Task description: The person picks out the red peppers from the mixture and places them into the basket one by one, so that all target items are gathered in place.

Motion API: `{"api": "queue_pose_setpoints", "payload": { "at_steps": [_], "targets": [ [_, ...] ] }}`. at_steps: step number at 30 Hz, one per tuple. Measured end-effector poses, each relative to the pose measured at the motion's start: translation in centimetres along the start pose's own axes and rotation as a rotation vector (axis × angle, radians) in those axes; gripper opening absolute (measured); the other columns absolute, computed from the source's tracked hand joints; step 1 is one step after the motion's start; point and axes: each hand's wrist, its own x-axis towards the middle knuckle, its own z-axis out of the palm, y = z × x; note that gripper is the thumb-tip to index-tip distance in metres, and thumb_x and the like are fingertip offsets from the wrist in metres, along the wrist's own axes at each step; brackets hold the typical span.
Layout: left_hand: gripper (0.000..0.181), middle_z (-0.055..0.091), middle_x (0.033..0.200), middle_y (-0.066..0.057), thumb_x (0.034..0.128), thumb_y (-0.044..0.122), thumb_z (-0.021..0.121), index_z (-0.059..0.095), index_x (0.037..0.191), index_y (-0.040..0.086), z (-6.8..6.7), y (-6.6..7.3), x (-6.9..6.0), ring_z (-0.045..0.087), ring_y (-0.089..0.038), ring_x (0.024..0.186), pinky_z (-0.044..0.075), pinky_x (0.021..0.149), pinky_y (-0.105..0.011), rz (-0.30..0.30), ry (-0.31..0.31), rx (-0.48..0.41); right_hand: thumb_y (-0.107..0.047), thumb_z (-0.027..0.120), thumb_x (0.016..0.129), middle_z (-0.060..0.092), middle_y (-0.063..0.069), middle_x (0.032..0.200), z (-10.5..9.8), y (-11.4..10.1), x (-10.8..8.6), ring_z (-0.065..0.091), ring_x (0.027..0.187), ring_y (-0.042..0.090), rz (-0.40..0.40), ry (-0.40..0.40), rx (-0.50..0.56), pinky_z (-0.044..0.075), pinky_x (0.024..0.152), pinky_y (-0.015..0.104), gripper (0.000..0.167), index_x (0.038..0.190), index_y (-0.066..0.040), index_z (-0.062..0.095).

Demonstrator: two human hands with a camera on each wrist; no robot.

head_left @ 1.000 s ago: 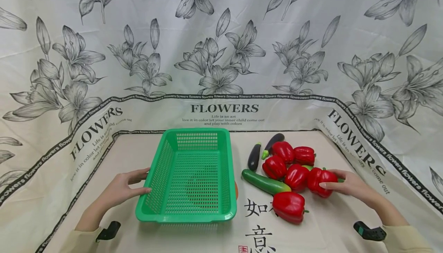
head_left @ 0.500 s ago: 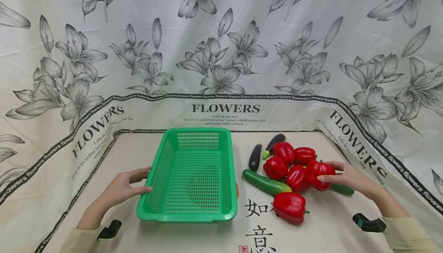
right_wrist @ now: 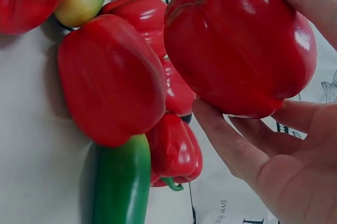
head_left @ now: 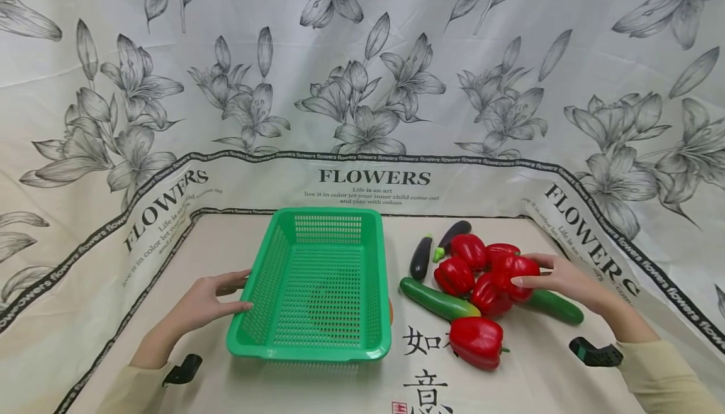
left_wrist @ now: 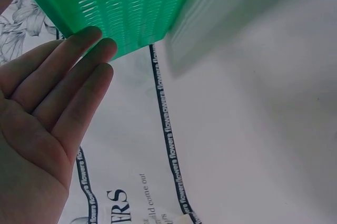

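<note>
My right hand (head_left: 569,282) holds a red bell pepper (head_left: 520,275) between thumb and fingers. In the right wrist view this pepper (right_wrist: 237,45) is raised above the others. Several more red bell peppers lie below and beside it, one closer to me (head_left: 477,341). A green cucumber (head_left: 555,307) sticks out to the right under the held pepper. At the left side of a green plastic basket (head_left: 381,263), my left hand (head_left: 206,304) touches the rim and outer wall. Its fingers (left_wrist: 79,97) look fairly straight in the left wrist view.
Two eggplants (head_left: 421,257) lie behind the peppers, and a yellow-tipped cucumber (head_left: 438,299) lies between them and the basket. An orange thing (head_left: 391,311) shows at the basket's right side, mostly hidden. A floral cloth (head_left: 374,178) hangs along the back and sides.
My right hand has moved the held pepper leftward and away from me, over the other peppers. More of the right cucumber shows now. The left hand stays at the basket.
</note>
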Motion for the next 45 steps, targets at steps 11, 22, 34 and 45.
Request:
{"api": "queue_pose_setpoints", "payload": {
  "at_steps": [11,22,34,45],
  "targets": [
    [0.071,0.064,0.124,-0.012,0.0789,0.044,0.074,0.051,0.136,0.008,-0.3,0.1,0.1,0.06,-0.036,0.113,0.052,0.091,-0.05,-0.007,-0.021,0.024,-0.041,0.059,0.09,0.049,0.026,0.131,-0.2,-1.9,1.5,0.05,0.115,0.035,-0.043,-0.026,0.031,0.054,0.084,0.045,0.074,0.142,0.005,0.034],
    [0.071,0.064,0.124,-0.01,0.0784,0.043,0.074,0.051,0.136,0.009,-0.2,0.1,0.2,0.061,-0.033,0.113,0.053,0.091,-0.048,0.002,-0.019,0.011,-0.041,0.062,0.088,0.057,0.018,0.122,-0.1,-3.2,3.6,0.059,0.097,0.023,-0.05,-0.051,0.056,0.055,0.08,0.037,0.075,0.141,0.005,0.036],
    [0.072,0.064,0.124,-0.01,0.0786,0.044,0.074,0.05,0.137,0.009,-0.4,0.2,0.3,0.061,-0.033,0.113,0.053,0.092,-0.047,0.005,-0.028,0.012,-0.04,0.062,0.088,0.059,0.016,0.122,0.3,-4.3,5.8,0.061,0.1,0.021,-0.111,-0.073,0.073,0.054,0.088,0.044,0.07,0.14,0.002,0.039],
    [0.074,0.063,0.125,-0.013,0.0779,0.045,0.074,0.05,0.136,0.006,-0.5,0.5,0.4,0.06,-0.036,0.114,0.052,0.092,-0.048,-0.015,-0.05,0.02,-0.044,0.062,0.087,0.063,0.012,0.117,0.5,-6.0,7.7,0.058,0.103,0.024,-0.146,-0.073,0.056,0.053,0.087,0.041,0.068,0.138,-0.003,0.044]
  ]
}}
